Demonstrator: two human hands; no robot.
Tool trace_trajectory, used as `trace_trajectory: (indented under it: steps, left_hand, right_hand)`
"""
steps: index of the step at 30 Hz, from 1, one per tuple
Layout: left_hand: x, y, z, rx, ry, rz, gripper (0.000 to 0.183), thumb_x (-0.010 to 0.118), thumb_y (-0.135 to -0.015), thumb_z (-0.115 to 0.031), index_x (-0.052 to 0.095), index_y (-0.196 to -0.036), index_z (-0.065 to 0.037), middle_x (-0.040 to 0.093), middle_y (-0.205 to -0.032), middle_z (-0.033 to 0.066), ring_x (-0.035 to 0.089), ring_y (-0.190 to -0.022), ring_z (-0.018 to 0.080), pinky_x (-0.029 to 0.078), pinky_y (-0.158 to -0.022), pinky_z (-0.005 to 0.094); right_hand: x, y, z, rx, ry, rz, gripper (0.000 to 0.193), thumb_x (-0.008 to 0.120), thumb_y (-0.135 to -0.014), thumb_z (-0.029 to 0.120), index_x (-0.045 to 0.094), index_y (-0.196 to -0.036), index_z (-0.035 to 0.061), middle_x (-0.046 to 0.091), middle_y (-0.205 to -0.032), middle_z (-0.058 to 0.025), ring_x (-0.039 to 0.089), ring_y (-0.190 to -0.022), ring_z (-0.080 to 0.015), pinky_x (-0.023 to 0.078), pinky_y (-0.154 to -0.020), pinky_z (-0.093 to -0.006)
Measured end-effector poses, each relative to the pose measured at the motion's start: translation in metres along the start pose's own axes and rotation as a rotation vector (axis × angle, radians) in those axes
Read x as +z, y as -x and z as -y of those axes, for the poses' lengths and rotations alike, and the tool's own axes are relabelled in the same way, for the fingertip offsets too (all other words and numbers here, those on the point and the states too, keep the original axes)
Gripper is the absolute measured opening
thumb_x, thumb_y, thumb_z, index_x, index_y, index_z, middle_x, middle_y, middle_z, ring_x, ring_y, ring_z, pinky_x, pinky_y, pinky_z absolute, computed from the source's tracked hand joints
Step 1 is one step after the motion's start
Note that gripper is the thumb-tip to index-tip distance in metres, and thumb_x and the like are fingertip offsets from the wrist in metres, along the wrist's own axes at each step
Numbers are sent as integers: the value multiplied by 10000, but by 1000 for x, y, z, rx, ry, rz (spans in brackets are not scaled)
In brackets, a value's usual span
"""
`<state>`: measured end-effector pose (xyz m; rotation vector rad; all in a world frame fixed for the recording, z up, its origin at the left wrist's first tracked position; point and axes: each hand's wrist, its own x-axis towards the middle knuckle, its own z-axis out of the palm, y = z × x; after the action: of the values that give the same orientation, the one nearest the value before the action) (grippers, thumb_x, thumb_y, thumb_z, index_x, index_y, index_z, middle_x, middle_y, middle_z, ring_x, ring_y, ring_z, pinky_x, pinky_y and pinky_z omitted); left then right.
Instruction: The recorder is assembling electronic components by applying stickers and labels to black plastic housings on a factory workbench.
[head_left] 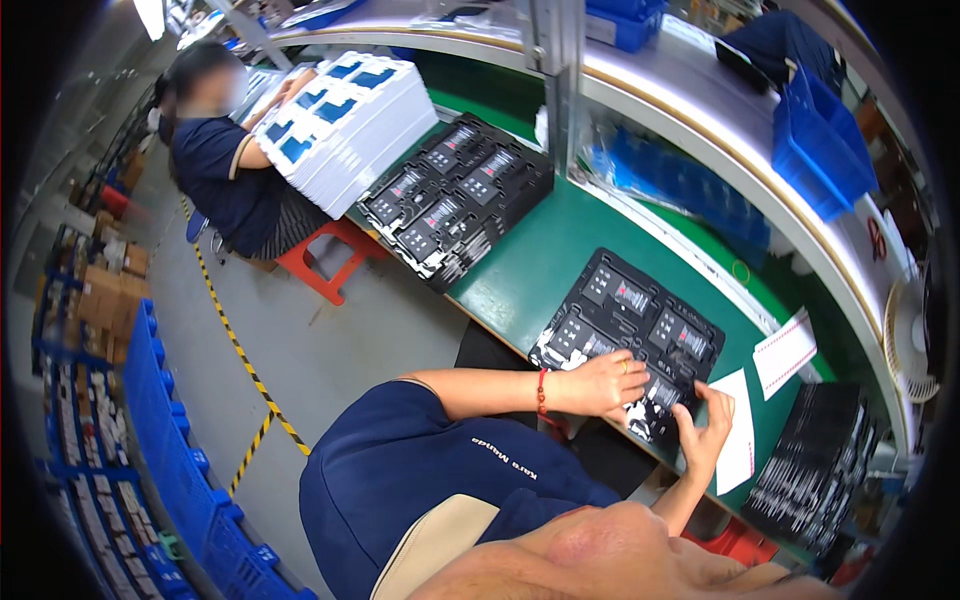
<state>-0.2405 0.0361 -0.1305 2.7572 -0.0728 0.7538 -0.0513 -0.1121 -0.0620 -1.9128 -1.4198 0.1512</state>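
A black moulded tray (640, 325) lies in front of me on the green table, holding several flat black battery-like packs with white printing and black-and-white flex pieces. My left hand (608, 384), with a red bead bracelet and a ring, bends its fingers down close together over the tray's near side; what they grip, if anything, is hidden. At the near right pocket, my right hand (706, 425) has its thumb and forefinger apart beside a flat black pack (664, 391). A white sheet (735, 440) lies just right of the tray, partly behind my right hand.
Left stand stacked loaded black trays (455, 195) and a tall pile of white trays (375, 130), beside a seated co-worker (220, 150). Stacked black trays (810, 465) and another paper (785, 355) are right. A metal post (555, 90) and shelf with a blue bin (822, 140) border the far side.
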Motion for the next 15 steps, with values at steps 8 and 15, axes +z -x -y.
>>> trace_trajectory:
  steps: [8, 15]
  left_hand:
    - [-49, 46, 2, -713, -61, -324, 373, 741, -808, -239, 658, -1124, -60, 597, -1138, 147, 545, -1081, 340, 447, -934, 451]
    - [-56, 91, -16, -961, -71, -285, 380, 736, -811, -219, 669, -1113, 3, 579, -1034, 150, 551, -973, 332, 459, -872, 411]
  right_hand:
    - [45, 43, -48, 130, 278, -215, 470, 726, -822, 205, 594, -1205, -34, 606, -1127, -207, 543, -1059, -382, 403, -953, -465]
    - [56, 42, -33, 48, 222, -202, 382, 689, -834, 97, 608, -1179, -46, 643, -1067, -188, 539, -978, -363, 422, -890, -459]
